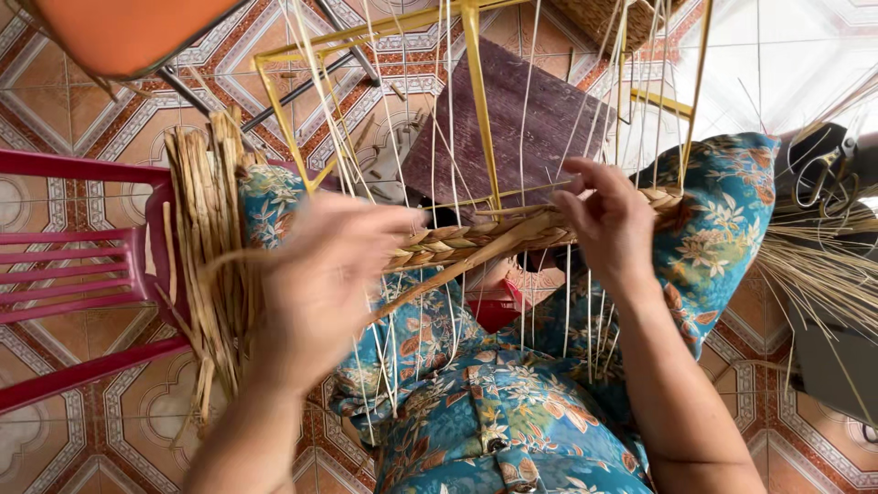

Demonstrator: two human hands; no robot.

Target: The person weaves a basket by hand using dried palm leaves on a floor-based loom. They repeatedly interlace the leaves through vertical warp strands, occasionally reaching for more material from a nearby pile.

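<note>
Braided straw band (476, 240) runs across yellow wire frame (479, 101), over lap. Right hand (611, 224) at band's right end, fingers pinched on braid. Left hand (320, 274) at band's left end, motion-blurred; fingers probably closed on loose straw strand, cannot tell for sure. Straw bundle (208, 247) left of band, draped on red plastic chair (82, 274).

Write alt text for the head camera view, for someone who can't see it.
Two bare hands, left hand blurred, right hand pinching, work a braided straw band across a yellow wire frame, over a lap in blue floral fabric.
</note>
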